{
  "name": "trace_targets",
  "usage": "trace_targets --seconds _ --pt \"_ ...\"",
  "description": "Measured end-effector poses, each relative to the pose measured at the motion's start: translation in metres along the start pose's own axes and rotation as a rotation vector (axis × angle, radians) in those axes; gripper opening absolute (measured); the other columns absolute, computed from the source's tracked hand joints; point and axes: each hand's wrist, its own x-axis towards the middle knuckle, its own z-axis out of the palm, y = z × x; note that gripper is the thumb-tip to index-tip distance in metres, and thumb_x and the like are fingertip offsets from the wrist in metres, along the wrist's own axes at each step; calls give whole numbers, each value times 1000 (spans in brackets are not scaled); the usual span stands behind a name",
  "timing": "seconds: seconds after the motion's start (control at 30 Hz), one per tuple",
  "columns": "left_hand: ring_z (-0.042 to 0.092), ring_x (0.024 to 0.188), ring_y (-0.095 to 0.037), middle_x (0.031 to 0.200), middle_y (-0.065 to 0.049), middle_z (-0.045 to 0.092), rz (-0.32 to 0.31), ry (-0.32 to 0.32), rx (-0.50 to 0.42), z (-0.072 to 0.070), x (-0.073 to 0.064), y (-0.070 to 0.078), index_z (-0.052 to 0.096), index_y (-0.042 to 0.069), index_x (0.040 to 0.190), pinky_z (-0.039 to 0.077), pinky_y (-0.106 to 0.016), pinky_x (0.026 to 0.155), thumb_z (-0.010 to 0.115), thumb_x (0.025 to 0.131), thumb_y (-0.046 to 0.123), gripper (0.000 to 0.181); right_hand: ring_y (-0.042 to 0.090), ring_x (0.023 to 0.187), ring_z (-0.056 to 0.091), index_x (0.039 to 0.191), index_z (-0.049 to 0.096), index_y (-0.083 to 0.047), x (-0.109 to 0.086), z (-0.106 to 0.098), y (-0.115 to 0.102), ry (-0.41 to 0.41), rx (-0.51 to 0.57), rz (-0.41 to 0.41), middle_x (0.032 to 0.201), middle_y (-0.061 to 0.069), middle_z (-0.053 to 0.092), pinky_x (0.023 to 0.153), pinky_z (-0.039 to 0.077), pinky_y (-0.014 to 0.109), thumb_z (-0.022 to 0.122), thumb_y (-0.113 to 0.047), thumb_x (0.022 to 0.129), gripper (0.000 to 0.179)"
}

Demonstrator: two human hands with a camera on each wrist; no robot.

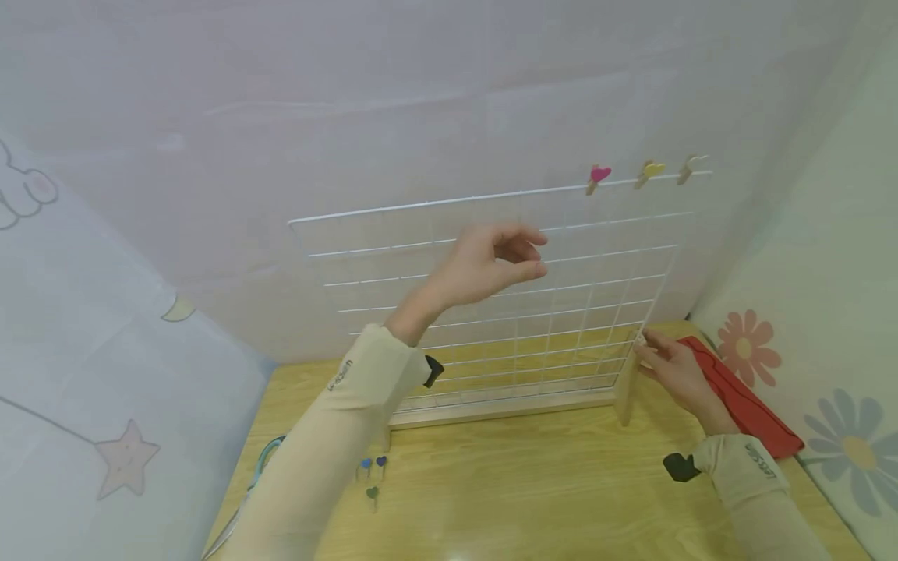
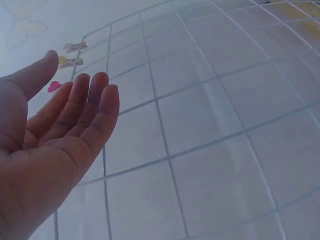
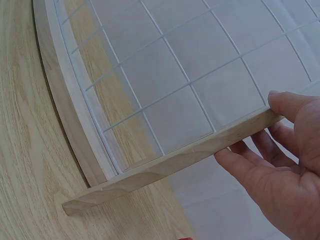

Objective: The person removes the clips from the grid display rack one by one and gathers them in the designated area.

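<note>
A white wire grid panel [image 1: 519,312] stands upright in a wooden stand [image 1: 505,411] on the table. Along its top rail, toward the right, sit three small clothespins: a pink heart one [image 1: 599,174], a yellow one [image 1: 652,170] and a white one [image 1: 696,163]. My left hand [image 1: 484,261] hovers in front of the grid with fingers loosely bent and nothing in them, as the left wrist view confirms. At the right side, my right hand [image 3: 285,145] pinches the upper end of the stand's wooden side post [image 3: 150,167] between thumb and fingers.
Several small heart clothespins, including a dark blue one [image 1: 381,461] and a green one [image 1: 372,492], lie on the table [image 1: 505,491]. Scissors [image 1: 263,460] lie partly behind the left forearm. Red cloth-like material [image 1: 751,405] lies by the right wall.
</note>
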Motion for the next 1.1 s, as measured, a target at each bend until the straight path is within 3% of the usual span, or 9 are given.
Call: trace_targets --seconds 0.27,0.43,0.5,0.6,0.83,0.97,1.1 --pt "64 84 -7 94 -1 69 90 50 72 -8 28 32 66 5 113 50 -19 79 72 87 16 29 -9 98 55 145 23 13 0 0 0 5 5 -1 114 -8 49 81 51 17 54 -18 100 63" --pt "63 89 -7 100 -3 68 122 93 170 -11 47 55 65 5 113 47 -14 82 71 88 19 29 -11 97 54 146 22 13 -1 -1 0 5 -27 1 127 15 44 82 51 18 51 -19 101 62" --pt "62 94 -7 105 -1 67 102 100 233 -13 53 63 65 7 114 44 -13 84 71 89 22 30 -11 98 54 145 22 13 -1 0 -1 4 -30 -5 128 17 43 83 51 18 51 -19 101 61" --pt "59 102 -8 114 2 65 66 89 342 -13 61 70 63 10 119 41 -12 88 68 90 27 34 -10 99 54 145 23 13 -1 0 0 -1 -22 -12 122 5 49 82 51 18 52 -19 100 62" --pt "52 113 -11 128 0 57 -48 -4 485 -9 77 75 54 11 132 38 -14 95 64 93 34 46 -10 100 54 145 22 13 -1 0 4 -6 -32 -15 126 11 47 83 51 18 52 -22 101 64" --pt "53 99 -9 108 0 59 -26 -67 488 -6 82 76 59 8 119 39 -13 86 62 94 28 32 -10 99 54 145 23 12 -1 -1 7 3 -33 -18 116 -10 49 82 51 18 52 -22 100 64" --pt "46 80 -10 85 0 50 14 -78 502 -4 82 75 59 7 97 35 -16 72 60 95 22 16 -10 98 55 145 22 13 -1 0 7 6 -12 -14 113 -14 50 81 51 17 53 -20 100 64"
